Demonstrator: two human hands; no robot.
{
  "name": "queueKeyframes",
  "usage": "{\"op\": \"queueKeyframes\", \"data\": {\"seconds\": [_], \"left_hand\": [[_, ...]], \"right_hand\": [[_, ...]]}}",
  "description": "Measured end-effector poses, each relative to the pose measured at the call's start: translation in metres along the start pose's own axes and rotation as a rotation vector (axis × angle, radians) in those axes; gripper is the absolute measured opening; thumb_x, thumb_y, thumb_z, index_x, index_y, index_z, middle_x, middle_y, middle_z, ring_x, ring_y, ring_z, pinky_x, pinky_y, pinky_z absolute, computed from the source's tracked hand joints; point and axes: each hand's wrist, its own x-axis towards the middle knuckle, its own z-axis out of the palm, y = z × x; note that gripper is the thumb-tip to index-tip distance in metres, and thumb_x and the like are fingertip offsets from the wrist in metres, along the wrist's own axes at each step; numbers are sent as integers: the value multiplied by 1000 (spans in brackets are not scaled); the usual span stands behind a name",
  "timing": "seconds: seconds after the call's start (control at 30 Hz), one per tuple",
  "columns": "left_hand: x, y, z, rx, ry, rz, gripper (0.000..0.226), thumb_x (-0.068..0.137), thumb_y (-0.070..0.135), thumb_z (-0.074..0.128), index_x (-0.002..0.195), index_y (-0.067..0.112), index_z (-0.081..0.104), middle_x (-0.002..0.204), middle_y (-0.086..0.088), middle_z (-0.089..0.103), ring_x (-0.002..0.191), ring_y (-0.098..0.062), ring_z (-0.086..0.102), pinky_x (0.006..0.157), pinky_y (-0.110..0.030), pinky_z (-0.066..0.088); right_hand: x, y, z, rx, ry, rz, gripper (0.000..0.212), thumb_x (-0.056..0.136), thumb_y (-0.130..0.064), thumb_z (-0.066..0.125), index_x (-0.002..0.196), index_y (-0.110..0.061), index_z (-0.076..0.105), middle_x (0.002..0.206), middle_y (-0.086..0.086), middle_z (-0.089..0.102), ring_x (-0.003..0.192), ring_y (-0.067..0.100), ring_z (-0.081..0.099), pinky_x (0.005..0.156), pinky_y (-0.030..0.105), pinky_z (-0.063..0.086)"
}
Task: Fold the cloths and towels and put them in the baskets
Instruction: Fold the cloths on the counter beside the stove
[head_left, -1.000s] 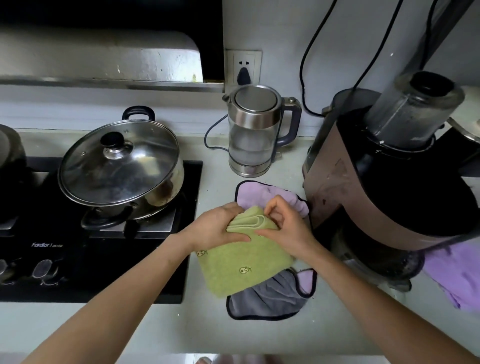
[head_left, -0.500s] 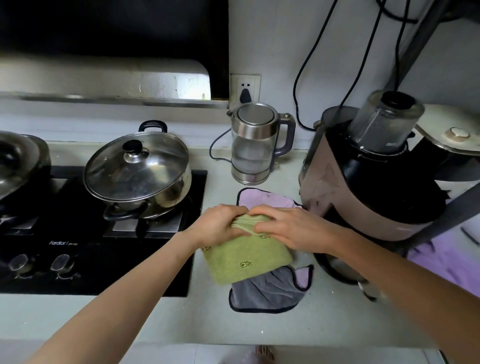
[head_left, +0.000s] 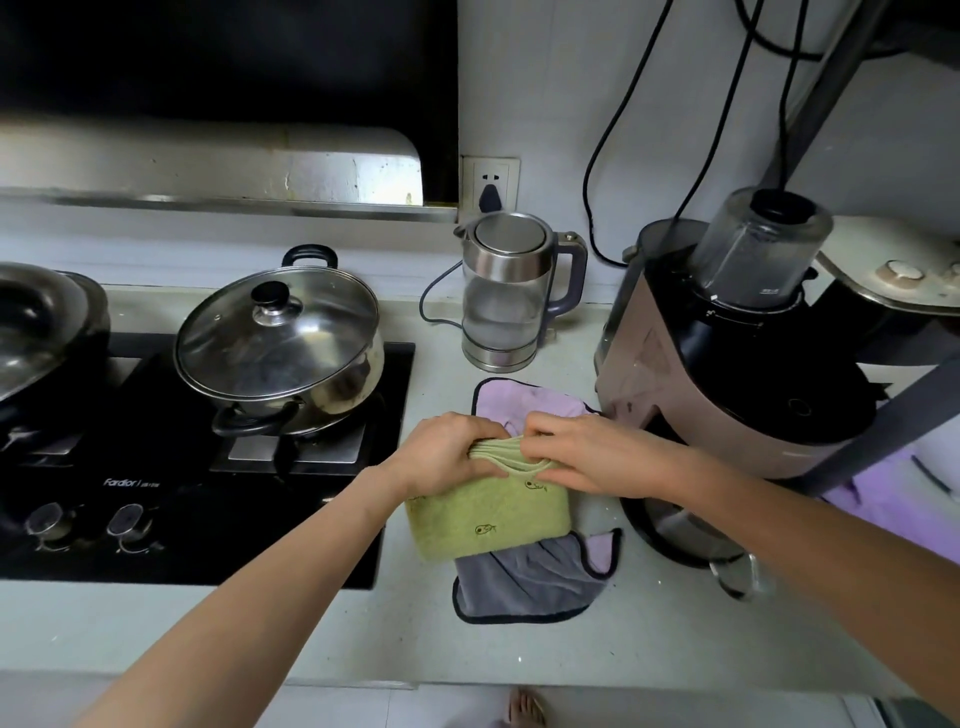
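A: Where are you in the task?

B: Mid-fold. At frame centre, your left hand (head_left: 447, 451) and right hand (head_left: 587, 453) each grip the stacked far edge of the green towel (head_left: 488, 514), which lies on a grey-and-lilac cloth (head_left: 530, 582) on the tabletop (head_left: 649, 639).

A: Next?

B: Probably press it flat, then find a basket; none shows.

A: Any writing?

B: "Fardior" on the hob (head_left: 130, 483), left.
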Motion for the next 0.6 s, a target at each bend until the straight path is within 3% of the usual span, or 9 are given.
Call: {"op": "queueKeyframes", "data": {"seconds": [0.07, 0.13, 0.2, 0.27, 0.4, 0.5, 0.6], "left_hand": [[0, 2, -3, -28, -16, -1, 34, 82, 51, 65, 113, 37, 60, 103, 19, 66, 97, -11, 60, 86, -37, 48], [-2, 5, -7, -52, -18, -5, 30, 86, 49, 62, 112, 36, 58, 95, 18, 64, 91, -11, 59, 85, -37, 48], [-5, 9, -11, -79, -21, -11, 27, 92, 45, 56, 113, 30, 53, 91, 13, 63, 86, -14, 57, 83, -37, 47], [-8, 15, -14, -127, -19, -24, 28, 94, 48, 51, 112, 28, 47, 90, 8, 62, 85, -16, 56, 80, -35, 46], [-8, 21, -21, -227, 118, -23, 17, 90, 55, 51, 100, 46, 41, 85, 15, 61, 85, -10, 59, 78, -33, 47], [-7, 21, -33, -271, 179, 8, 6, 95, 44, 50, 99, 47, 45, 80, 27, 58, 79, 2, 55, 73, -26, 43], [-7, 15, -42, -402, 250, 8, 7, 98, 34, 49, 94, 40, 48, 80, 25, 56, 77, 5, 53, 72, -19, 41]], "right_hand": [[2, 0, -2, 177, 70, 85, 10, 93, -22, 56, 90, -19, 47, 95, -7, 45, 71, 2, 38, 66, 29, 35], [6, 2, -4, 332, 169, 170, 14, 89, -15, 59, 84, -16, 46, 87, -5, 48, 74, 1, 45, 65, 30, 37], [11, 2, -7, 504, 260, 237, 16, 87, -10, 61, 83, -18, 47, 86, -1, 53, 76, 18, 56, 66, 33, 46], [16, 2, -13, 684, 349, 295, 21, 85, -8, 63, 83, -23, 49, 87, 0, 55, 71, 24, 57, 63, 36, 48], [25, 3, -26, 846, 495, 333, 32, 78, -6, 72, 92, -24, 50, 91, -6, 58, 83, 14, 59, 75, 33, 52], [23, 7, -29, 1042, 554, 373, 45, 79, -9, 75, 114, -21, 49, 107, -1, 61, 78, 11, 67, 78, 32, 53], [12, 14, -23, 957, 484, 413, 52, 83, -25, 71, 128, -24, 45, 130, -8, 52, 93, 7, 68, 87, 27, 52]]}}
